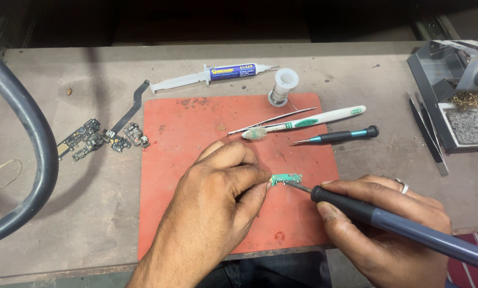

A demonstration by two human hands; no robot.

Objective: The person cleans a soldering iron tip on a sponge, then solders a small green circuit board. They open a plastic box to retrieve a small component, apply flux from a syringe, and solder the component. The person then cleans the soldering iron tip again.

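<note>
Right hand [388, 224] – soldering iron [388, 221]; tip touching board [286, 179] at left hand [217, 186] fingertips

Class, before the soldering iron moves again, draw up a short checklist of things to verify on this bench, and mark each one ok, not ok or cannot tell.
1. Small green circuit board pinned by left hand fingers: ok.
2. Board lies on the red rubber mat: ok.
3. Grey-handled soldering iron gripped in right hand: ok.
4. Iron tip touches the board's edge: ok.
5. Left fingertips clear of the tip: not ok, very close.
6. Solder wire spool within reach: ok.
</note>
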